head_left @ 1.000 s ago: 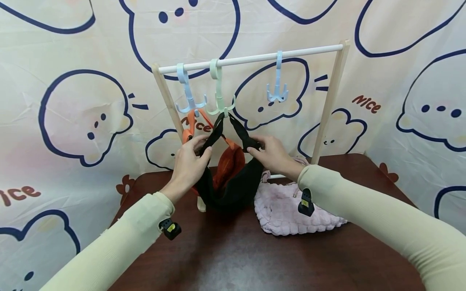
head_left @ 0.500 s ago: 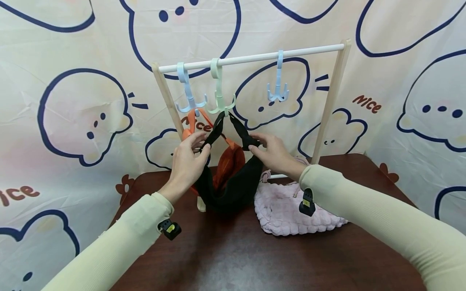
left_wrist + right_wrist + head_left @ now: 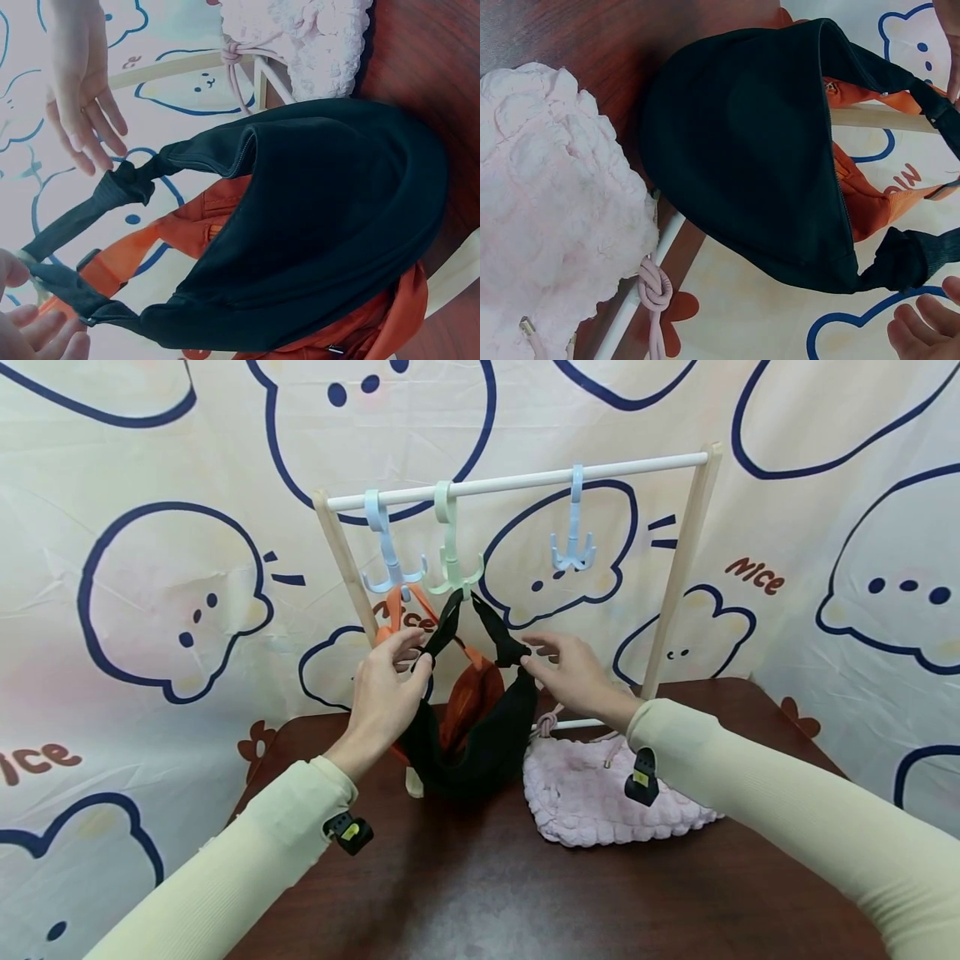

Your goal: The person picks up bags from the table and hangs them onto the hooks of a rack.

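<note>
A black shoulder bag [image 3: 487, 756] hangs by its knotted strap [image 3: 492, 628] from the green hook [image 3: 451, 556]. Its zipped mouth gapes in both wrist views. My left hand [image 3: 388, 693] is beside the strap's left half, thumb and fingers loosely spread around it; whether they touch it is unclear. Near the knot [image 3: 129, 186] on the other side is my right hand [image 3: 577, 675], fingers relaxed and holding nothing. Behind the black bag, partly hidden, an orange bag [image 3: 474, 697] hangs from the left blue hook [image 3: 388, 552].
A fluffy pink bag [image 3: 592, 797] with a knotted cord lies on the brown table [image 3: 480, 902], right of the black bag. The rack's white rail [image 3: 517, 482] also carries a blue hook [image 3: 573, 527] farther right. A patterned cloth stands behind.
My right hand has drawn slightly right, away from the strap's knot, and its fingers have loosened. My left hand's fingers have eased a little. The black bag stays hanging.
</note>
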`<state>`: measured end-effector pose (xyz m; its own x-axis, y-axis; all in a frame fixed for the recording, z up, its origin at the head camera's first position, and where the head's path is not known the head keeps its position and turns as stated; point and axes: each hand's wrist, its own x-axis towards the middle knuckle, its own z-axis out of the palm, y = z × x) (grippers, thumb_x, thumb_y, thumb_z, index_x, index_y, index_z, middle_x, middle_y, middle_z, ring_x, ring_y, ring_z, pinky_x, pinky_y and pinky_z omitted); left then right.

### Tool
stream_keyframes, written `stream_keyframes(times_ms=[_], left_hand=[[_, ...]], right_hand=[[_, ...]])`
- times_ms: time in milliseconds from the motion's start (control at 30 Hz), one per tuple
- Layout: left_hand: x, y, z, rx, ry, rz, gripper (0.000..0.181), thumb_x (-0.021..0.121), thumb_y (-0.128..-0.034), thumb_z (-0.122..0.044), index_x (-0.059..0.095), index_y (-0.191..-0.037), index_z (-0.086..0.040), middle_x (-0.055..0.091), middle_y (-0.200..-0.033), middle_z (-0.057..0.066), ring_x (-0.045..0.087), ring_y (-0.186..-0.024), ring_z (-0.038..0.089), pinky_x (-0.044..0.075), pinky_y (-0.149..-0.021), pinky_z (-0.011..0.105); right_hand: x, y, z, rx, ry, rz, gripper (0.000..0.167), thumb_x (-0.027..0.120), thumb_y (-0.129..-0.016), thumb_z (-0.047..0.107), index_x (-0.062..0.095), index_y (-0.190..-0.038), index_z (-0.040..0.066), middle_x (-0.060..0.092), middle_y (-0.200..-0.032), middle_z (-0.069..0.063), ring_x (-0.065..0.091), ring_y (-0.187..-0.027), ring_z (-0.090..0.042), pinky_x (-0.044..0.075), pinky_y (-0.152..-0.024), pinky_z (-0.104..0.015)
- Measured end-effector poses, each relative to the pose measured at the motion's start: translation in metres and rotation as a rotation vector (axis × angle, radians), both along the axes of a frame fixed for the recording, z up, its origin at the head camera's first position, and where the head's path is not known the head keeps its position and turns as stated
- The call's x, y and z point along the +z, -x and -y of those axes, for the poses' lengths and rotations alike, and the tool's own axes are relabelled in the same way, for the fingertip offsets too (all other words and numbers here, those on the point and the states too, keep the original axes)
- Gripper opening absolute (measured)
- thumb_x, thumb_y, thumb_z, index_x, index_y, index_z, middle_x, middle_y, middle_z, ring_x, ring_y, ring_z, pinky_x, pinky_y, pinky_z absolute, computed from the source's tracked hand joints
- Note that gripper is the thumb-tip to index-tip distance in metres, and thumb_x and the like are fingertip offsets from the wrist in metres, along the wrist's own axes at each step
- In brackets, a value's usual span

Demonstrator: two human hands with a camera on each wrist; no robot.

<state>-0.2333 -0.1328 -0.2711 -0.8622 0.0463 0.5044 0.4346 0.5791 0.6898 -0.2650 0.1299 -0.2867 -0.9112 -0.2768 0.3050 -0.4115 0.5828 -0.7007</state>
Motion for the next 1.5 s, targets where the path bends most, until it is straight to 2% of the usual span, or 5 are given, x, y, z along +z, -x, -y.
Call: stream_keyframes(times_ms=[300, 667, 867, 1233, 1500], left_hand=[[0.005, -0.005, 0.003, -0.004, -0.060, -0.071, 0.031, 0.058, -0.0998, -0.015, 0.064, -0.129, -0.008, 0.071, -0.126, 0.011, 0.068, -0.108, 0.026, 0.053, -0.094, 0.045], [0.009, -0.018, -0.005, -0.021, -0.076, -0.163, 0.025, 0.060, -0.0987, -0.013, 0.068, -0.122, -0.007, 0.073, -0.118, 0.011, 0.069, -0.099, 0.023, 0.055, -0.086, 0.044], [0.006, -0.023, -0.013, -0.056, -0.059, -0.171, 0.025, 0.061, -0.0984, -0.010, 0.067, -0.122, -0.003, 0.073, -0.117, 0.012, 0.068, -0.100, 0.023, 0.056, -0.089, 0.044], [-0.004, -0.035, -0.028, -0.130, -0.044, -0.151, 0.023, 0.060, -0.0985, -0.012, 0.069, -0.120, -0.008, 0.073, -0.113, 0.009, 0.069, -0.098, 0.020, 0.057, -0.086, 0.042], [-0.010, -0.039, -0.035, -0.139, -0.020, -0.134, 0.020, 0.063, -0.0976, -0.012, 0.070, -0.116, -0.009, 0.074, -0.109, 0.007, 0.070, -0.092, 0.018, 0.059, -0.083, 0.039]], right_hand=[[0.005, -0.010, -0.006, 0.010, 0.037, -0.011, 0.038, 0.056, -0.103, 0.022, 0.058, -0.138, 0.006, 0.060, -0.142, -0.015, 0.062, -0.124, -0.031, 0.052, -0.103, -0.048], [0.009, -0.025, -0.015, 0.024, 0.023, -0.073, 0.033, 0.058, -0.103, 0.019, 0.062, -0.131, 0.002, 0.066, -0.130, -0.017, 0.065, -0.117, -0.032, 0.054, -0.098, -0.049], [0.005, -0.030, -0.025, 0.018, 0.006, -0.097, 0.031, 0.058, -0.103, 0.019, 0.063, -0.129, 0.003, 0.067, -0.128, -0.016, 0.066, -0.114, -0.030, 0.055, -0.097, -0.049], [0.000, -0.041, -0.044, 0.007, -0.026, -0.062, 0.032, 0.059, -0.103, 0.018, 0.062, -0.130, 0.002, 0.066, -0.127, -0.017, 0.066, -0.113, -0.029, 0.056, -0.095, -0.048], [-0.007, -0.045, -0.064, -0.028, -0.080, -0.060, 0.034, 0.057, -0.104, 0.022, 0.062, -0.131, 0.002, 0.066, -0.130, -0.018, 0.066, -0.115, -0.032, 0.054, -0.097, -0.051]])
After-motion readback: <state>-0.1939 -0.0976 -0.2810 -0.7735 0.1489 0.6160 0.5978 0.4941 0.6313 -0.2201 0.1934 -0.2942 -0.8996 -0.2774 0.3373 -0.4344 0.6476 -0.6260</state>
